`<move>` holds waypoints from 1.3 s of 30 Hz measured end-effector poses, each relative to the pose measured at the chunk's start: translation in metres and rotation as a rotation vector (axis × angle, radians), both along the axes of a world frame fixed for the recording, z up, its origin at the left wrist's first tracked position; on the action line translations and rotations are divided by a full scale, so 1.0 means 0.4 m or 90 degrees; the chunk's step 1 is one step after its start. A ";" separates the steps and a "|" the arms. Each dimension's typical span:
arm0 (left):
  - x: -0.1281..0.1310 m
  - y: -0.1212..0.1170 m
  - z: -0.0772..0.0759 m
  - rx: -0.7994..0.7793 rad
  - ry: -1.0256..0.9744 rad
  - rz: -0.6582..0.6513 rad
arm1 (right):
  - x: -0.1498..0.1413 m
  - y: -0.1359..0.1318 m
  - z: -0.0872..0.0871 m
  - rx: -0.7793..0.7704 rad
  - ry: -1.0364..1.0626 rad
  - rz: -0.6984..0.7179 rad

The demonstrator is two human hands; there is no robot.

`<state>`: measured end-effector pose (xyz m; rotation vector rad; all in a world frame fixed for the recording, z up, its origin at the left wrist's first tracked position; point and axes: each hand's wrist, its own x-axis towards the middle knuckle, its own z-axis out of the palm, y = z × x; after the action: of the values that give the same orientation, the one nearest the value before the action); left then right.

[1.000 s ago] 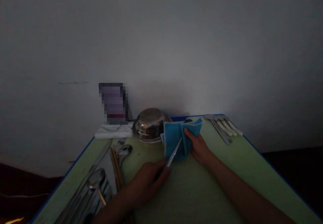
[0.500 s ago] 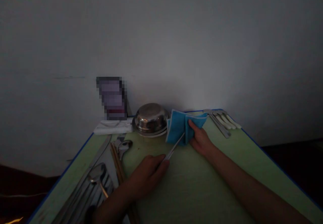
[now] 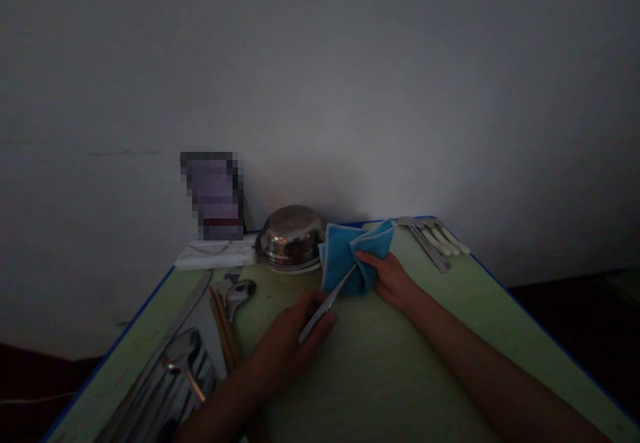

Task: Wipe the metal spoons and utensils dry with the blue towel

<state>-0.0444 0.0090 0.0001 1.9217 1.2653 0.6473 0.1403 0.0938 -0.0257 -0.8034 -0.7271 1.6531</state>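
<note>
My left hand (image 3: pixel 293 336) is closed round the handle of a thin metal utensil (image 3: pixel 327 301), which slants up to the right. Its far end is wrapped in a folded blue cloth (image 3: pixel 345 256) that my right hand (image 3: pixel 393 280) grips with pinched fingers. Both hands are over the green table (image 3: pixel 400 363), just in front of an upturned steel bowl (image 3: pixel 291 238). What kind of utensil it is stays hidden by the cloth.
Several metal spoons and utensils (image 3: pixel 175 370) and wooden chopsticks (image 3: pixel 223 326) lie at the left. White-handled cutlery (image 3: pixel 435 238) sits at the far right corner. A white folded cloth (image 3: pixel 215 254) and a blurred-out card (image 3: pixel 213 195) stand against the wall.
The utensil's visible shaft has shortened and lengthened as the cloth slid along it; my right hand and the cloth moved slightly left and nearer. The view shifted a little.
</note>
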 end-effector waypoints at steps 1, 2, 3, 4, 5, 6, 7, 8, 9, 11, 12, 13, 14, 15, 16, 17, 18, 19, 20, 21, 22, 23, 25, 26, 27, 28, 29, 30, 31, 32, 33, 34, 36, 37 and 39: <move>0.000 0.001 0.001 -0.002 -0.025 0.014 | -0.001 0.001 0.000 -0.003 0.003 -0.001; 0.000 0.002 0.002 -0.002 -0.043 0.030 | -0.001 0.002 0.001 -0.008 0.006 -0.003; 0.000 0.004 0.002 0.001 -0.051 0.041 | -0.002 0.003 0.001 -0.014 0.010 -0.008; 0.000 0.005 0.002 0.007 -0.048 0.043 | -0.002 0.005 0.000 -0.023 0.015 -0.015; -0.001 0.006 0.002 0.016 -0.037 0.036 | -0.002 0.008 -0.001 -0.034 0.021 -0.024; -0.002 0.007 0.001 0.024 -0.020 0.021 | -0.002 0.012 -0.003 -0.045 0.028 -0.034; -0.002 0.007 -0.001 0.034 -0.003 0.002 | -0.002 0.016 -0.005 -0.055 0.036 -0.046; -0.002 0.008 -0.003 0.044 0.013 -0.017 | -0.002 0.019 -0.007 -0.063 0.045 -0.059; -0.002 0.008 -0.004 0.053 0.028 -0.034 | -0.001 0.023 -0.008 -0.070 0.054 -0.070; -0.001 0.008 -0.007 0.066 0.052 -0.062 | -0.001 0.027 -0.009 -0.079 0.072 -0.088; -0.001 0.007 -0.007 0.070 0.061 -0.073 | -0.001 0.028 -0.007 -0.081 0.079 -0.095; -0.001 0.005 -0.006 0.071 0.068 -0.081 | -0.001 0.029 -0.006 -0.084 0.085 -0.102; -0.001 0.003 -0.004 0.071 0.073 -0.089 | -0.001 0.029 -0.004 -0.085 0.090 -0.107; -0.003 0.001 -0.001 0.072 0.074 -0.094 | 0.000 0.029 -0.002 -0.086 0.094 -0.112; -0.004 -0.003 0.003 0.074 0.074 -0.102 | 0.001 0.029 -0.001 -0.086 0.098 -0.117; -0.006 -0.007 0.007 0.077 0.073 -0.114 | 0.002 0.029 -0.001 -0.087 0.101 -0.121; -0.008 -0.011 0.011 0.083 0.072 -0.130 | 0.004 0.030 -0.002 -0.088 0.104 -0.125; -0.010 -0.015 0.014 0.091 0.072 -0.148 | 0.006 0.032 -0.004 -0.088 0.106 -0.128; -0.010 -0.018 0.017 0.099 0.073 -0.166 | 0.008 0.034 -0.007 -0.089 0.108 -0.131; -0.010 -0.021 0.019 0.104 0.076 -0.182 | 0.009 0.035 -0.009 -0.089 0.109 -0.132; -0.009 -0.022 0.020 0.109 0.079 -0.198 | 0.011 0.036 -0.011 -0.089 0.108 -0.130; -0.008 -0.023 0.020 0.115 0.081 -0.212 | 0.012 0.037 -0.013 -0.089 0.105 -0.127; -0.003 -0.020 0.018 0.123 0.087 -0.242 | 0.013 0.035 -0.013 -0.091 0.095 -0.118; 0.000 -0.017 0.016 0.128 0.087 -0.257 | 0.013 0.033 -0.012 -0.091 0.089 -0.112; 0.002 -0.014 0.015 0.134 0.083 -0.271 | 0.013 0.030 -0.010 -0.090 0.081 -0.107; 0.004 -0.011 0.012 0.141 0.077 -0.283 | 0.012 0.027 -0.007 -0.086 0.073 -0.102; 0.005 -0.009 0.010 0.147 0.071 -0.294 | 0.011 0.023 -0.005 -0.079 0.065 -0.096; 0.005 -0.006 0.007 0.154 0.064 -0.305 | 0.010 0.020 -0.003 -0.069 0.058 -0.090; 0.006 -0.004 0.003 0.162 0.060 -0.315 | 0.009 0.017 -0.002 -0.058 0.052 -0.081; 0.006 -0.002 -0.001 0.169 0.062 -0.320 | 0.008 0.014 -0.001 -0.047 0.046 -0.072; 0.006 0.000 -0.006 0.177 0.067 -0.321 | 0.008 0.012 0.000 -0.035 0.042 -0.060; 0.006 0.002 -0.011 0.186 0.076 -0.318 | 0.008 0.010 0.000 -0.024 0.038 -0.047; 0.006 0.006 -0.020 0.200 0.098 -0.304 | 0.011 0.006 -0.002 -0.008 0.030 -0.021; 0.006 0.009 -0.024 0.205 0.104 -0.295 | 0.012 0.004 -0.002 -0.004 0.026 -0.008; 0.005 0.013 -0.026 0.207 0.103 -0.278 | 0.014 0.001 -0.003 -0.001 0.019 0.012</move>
<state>-0.0424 0.0143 -0.0103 2.4614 0.8193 0.4974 0.1460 0.0943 -0.0270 -0.7727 -0.7151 1.6797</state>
